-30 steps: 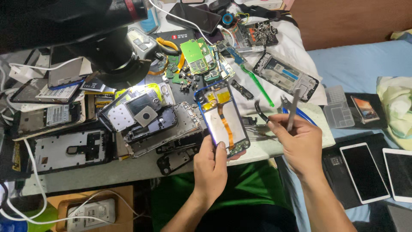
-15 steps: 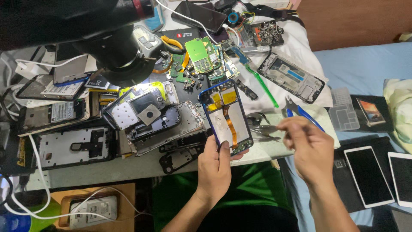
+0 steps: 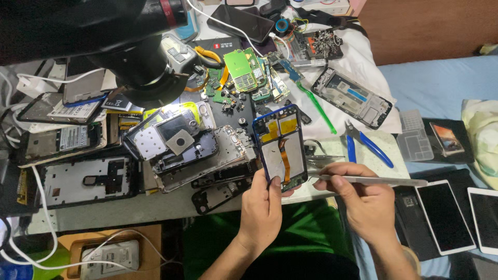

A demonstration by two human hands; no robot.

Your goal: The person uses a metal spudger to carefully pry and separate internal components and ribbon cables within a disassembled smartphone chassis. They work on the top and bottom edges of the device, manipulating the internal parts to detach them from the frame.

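Left hand grips a blue-rimmed opened phone; right hand pinches slim steel tweezers.

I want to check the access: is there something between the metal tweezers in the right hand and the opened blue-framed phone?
Nothing visible. The thin metal tweezers in the right hand point at the opened blue-framed phone, held by the left hand.

Blue-handled pliers lie near the table's right edge, a green circuit board towards its far edge, a black microscope at the far left corner.
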